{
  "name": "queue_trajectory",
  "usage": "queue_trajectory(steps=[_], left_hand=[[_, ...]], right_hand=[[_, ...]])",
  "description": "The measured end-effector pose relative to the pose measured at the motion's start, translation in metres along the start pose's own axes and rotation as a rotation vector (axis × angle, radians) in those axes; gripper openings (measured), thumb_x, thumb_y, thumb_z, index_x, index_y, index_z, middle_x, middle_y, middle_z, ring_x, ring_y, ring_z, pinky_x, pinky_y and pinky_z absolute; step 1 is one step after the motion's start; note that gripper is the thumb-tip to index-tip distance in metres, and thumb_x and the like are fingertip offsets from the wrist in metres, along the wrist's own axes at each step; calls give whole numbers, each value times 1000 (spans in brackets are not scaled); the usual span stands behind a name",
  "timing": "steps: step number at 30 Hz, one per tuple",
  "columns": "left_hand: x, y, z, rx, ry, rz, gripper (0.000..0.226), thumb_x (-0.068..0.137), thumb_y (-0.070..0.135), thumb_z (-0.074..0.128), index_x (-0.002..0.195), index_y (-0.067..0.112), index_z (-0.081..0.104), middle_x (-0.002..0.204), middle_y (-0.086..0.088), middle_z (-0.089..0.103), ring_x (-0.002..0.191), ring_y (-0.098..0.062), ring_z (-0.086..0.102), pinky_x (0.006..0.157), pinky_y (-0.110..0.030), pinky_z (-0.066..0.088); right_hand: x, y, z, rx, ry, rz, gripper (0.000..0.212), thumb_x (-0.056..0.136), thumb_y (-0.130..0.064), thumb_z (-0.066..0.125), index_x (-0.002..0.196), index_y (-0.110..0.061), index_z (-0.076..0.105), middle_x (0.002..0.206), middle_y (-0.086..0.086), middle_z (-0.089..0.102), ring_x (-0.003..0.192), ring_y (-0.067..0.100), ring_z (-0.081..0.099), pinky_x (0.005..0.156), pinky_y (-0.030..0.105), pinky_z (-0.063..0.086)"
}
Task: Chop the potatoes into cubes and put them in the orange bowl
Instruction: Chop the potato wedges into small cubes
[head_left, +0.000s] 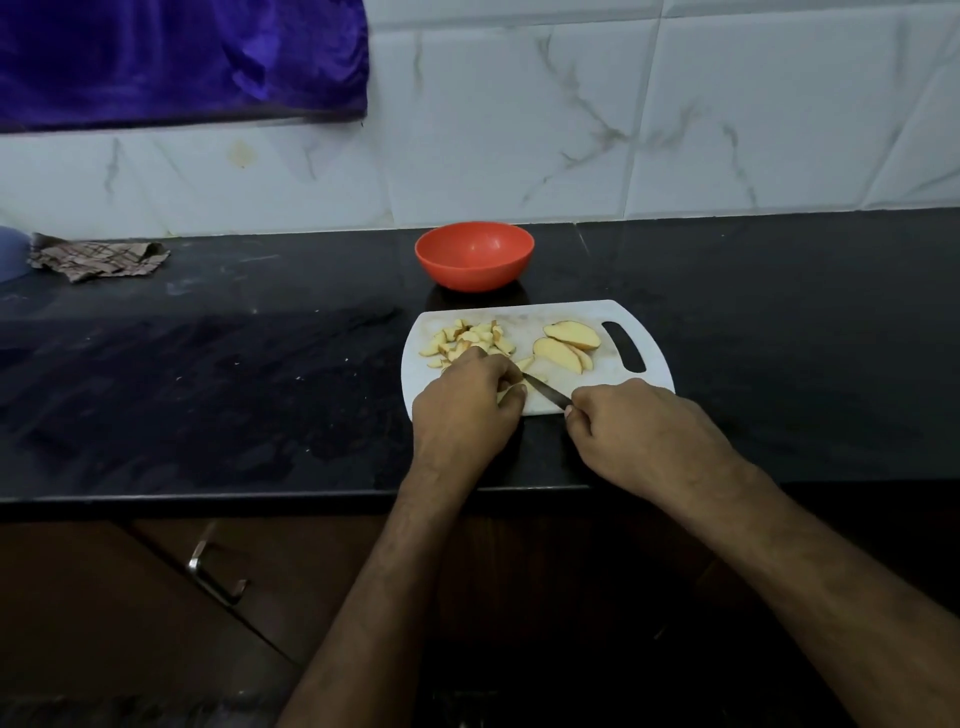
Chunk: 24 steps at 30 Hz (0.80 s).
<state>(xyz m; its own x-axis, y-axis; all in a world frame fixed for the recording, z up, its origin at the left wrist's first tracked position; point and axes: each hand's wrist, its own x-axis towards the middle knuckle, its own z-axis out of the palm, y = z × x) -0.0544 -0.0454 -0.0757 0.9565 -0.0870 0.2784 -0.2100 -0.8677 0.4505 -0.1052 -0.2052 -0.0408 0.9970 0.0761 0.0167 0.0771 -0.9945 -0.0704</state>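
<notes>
left hand (467, 400) curled, right hand (631, 421) gripping

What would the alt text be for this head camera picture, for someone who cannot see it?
Two hands cut potato on a white cutting board: the left hand holds a piece, the right hand grips a knife. An empty orange bowl sits behind the board.
</notes>
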Motion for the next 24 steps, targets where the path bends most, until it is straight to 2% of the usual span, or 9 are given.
queue_trajectory(steps=[5,8,11,14,20,24], left_hand=[[1,0,0,-9,-16,-10,17,96,40,60,110,35,67,109,17,57,88,-1,48,68,-28,40],[1,1,-1,-14,-14,-19,15,96,41,61,108,34,67,109,16,57,89,-3,49,68,-28,40],[0,1,-1,-28,-8,-27,13,96,39,62,106,33,67,107,15,57,90,-4,50,68,-28,39],[-1,0,0,-56,8,-30,12,95,38,64,104,32,68,105,14,58,92,-6,53,69,-29,42],[-1,1,0,-39,3,-26,12,96,39,62,105,34,67,108,15,58,91,-6,52,71,-31,44],[0,0,0,-27,-4,-23,14,96,40,62,108,34,67,108,15,57,92,-5,51,71,-30,43]], right_hand=[[7,4,-1,-38,-23,-23,32,103,-45,32,96,-28,58,81,-5,53,82,18,59,68,35,49],[8,2,-7,-59,-43,-34,35,104,-45,31,101,-27,61,82,-5,52,81,17,58,66,34,46],[10,-2,-13,-91,-66,-26,36,105,-45,30,113,-28,62,96,0,56,85,20,53,68,34,40],[11,-5,-16,-104,-83,-21,38,104,-45,30,119,-29,61,109,2,62,93,22,57,71,34,41],[10,-8,-16,-153,-91,-15,35,105,-42,30,118,-29,60,93,-1,51,86,20,54,68,35,40],[10,-7,-12,-118,-103,-14,33,104,-40,32,114,-28,61,89,-2,53,88,20,59,67,35,42]])
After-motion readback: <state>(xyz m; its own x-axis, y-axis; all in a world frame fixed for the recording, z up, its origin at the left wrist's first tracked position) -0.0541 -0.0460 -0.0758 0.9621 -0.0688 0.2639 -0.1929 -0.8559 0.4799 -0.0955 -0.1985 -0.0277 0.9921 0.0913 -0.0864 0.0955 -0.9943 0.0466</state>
